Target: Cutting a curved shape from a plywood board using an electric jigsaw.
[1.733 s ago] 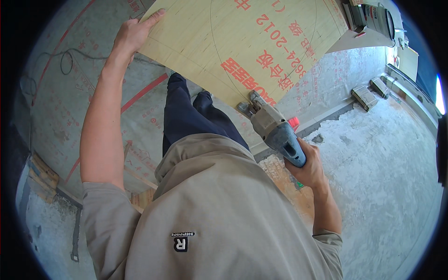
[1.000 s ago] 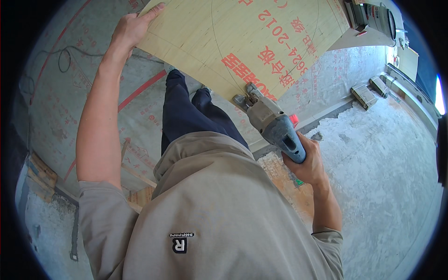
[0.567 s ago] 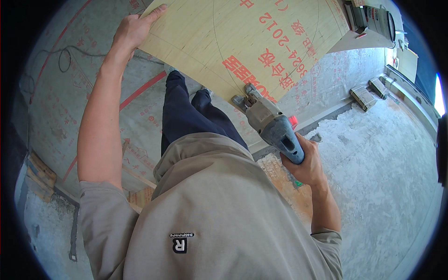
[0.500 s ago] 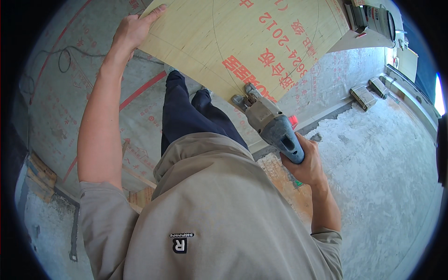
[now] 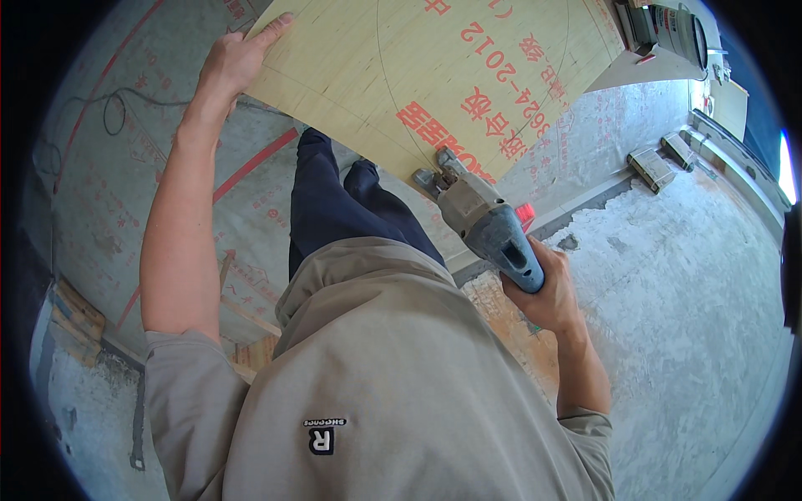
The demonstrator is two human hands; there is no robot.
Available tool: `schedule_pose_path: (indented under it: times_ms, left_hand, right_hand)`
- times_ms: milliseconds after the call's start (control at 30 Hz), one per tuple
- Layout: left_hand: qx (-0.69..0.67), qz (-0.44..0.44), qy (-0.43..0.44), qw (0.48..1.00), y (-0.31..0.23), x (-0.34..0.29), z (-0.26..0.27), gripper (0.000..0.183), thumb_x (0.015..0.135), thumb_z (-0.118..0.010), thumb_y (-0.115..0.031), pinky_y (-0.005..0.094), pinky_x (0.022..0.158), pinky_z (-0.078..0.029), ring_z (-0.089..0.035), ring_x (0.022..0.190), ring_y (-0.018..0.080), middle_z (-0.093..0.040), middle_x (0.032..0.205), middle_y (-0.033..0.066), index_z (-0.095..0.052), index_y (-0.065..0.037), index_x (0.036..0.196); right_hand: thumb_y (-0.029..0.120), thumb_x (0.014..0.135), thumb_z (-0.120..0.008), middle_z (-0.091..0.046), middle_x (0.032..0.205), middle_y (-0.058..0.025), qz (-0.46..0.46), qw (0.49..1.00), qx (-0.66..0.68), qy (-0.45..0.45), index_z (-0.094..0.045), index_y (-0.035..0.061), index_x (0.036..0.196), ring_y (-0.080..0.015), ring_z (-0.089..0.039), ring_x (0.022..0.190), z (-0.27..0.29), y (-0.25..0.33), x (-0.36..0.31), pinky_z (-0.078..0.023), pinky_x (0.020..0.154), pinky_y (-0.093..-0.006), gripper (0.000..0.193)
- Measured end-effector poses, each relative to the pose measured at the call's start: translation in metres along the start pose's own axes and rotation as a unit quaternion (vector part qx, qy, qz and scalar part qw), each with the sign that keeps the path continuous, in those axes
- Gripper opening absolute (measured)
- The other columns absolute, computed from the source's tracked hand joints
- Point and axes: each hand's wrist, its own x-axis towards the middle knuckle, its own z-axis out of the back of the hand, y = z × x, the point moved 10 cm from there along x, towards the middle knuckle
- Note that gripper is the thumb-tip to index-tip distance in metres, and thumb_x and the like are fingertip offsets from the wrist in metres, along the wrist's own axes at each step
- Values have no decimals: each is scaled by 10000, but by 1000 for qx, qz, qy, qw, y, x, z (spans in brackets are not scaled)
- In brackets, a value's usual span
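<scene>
My right hand [image 5: 547, 288] is wrapped round the rear of a blue-grey jigsaw [image 5: 489, 225] with a worn metal front. The jigsaw's foot rests at the near edge of a pale yellow plywood board [image 5: 342, 83]; its blade is hidden. Red printing and thin curved pencil lines run across the board's face. At the board's left edge my left hand [image 5: 238, 63] grips it, thumb on top, the other fingers mostly out of sight beneath. A small red part [image 5: 525, 215] shows at the jigsaw's right side.
Grey sheeting with red print and red stripes covers much of the floor. A cable [image 5: 117, 104] lies looped at far left. Two block-like packs [image 5: 652, 169] sit by the right wall. A bucket [image 5: 678, 37] stands at the far right. Wood pieces [image 5: 77, 317] lie at left.
Almost nothing differs. The jigsaw stays at the board's near edge, and both hands keep their grips; my left arm and the view have shifted very slightly.
</scene>
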Motion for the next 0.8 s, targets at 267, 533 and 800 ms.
schedule_pose_path:
  times_ms: [267, 533, 800]
  left_hand:
    - [-47, 35, 116, 992, -6, -5, -11, 818, 912, -710, -696, 344, 912, -539, -737, 988, 238, -773, 1062, 166, -751, 62, 1216]
    - [-39, 30, 149, 988, -6, -6, -16, 805, 954, -656, -706, 331, 961, -509, -709, 1066, 198, -768, 1130, 142, -739, 32, 1266]
    - [1, 18, 115, 993, -3, -8, -14, 812, 972, -629, -718, 326, 947, -510, -693, 1045, 174, -762, 1128, 114, -726, 22, 1293]
  right_hand:
    - [27, 763, -741, -646, 787, -147, -1, 1000, 1, 1, -701, 12, 1079, -275, -651, 676, 0, -3, 0, -541, 725, -353, 319]
    - [61, 703, -754, -631, 818, -215, -29, 999, 10, 11, -622, 21, 945, -433, -655, 784, 1, -4, 0, -534, 736, -442, 279]
    - [61, 704, -757, -623, 811, -225, -15, 1000, 9, 5, -618, 26, 942, -446, -658, 801, -1, 0, 3, -535, 731, -443, 277]
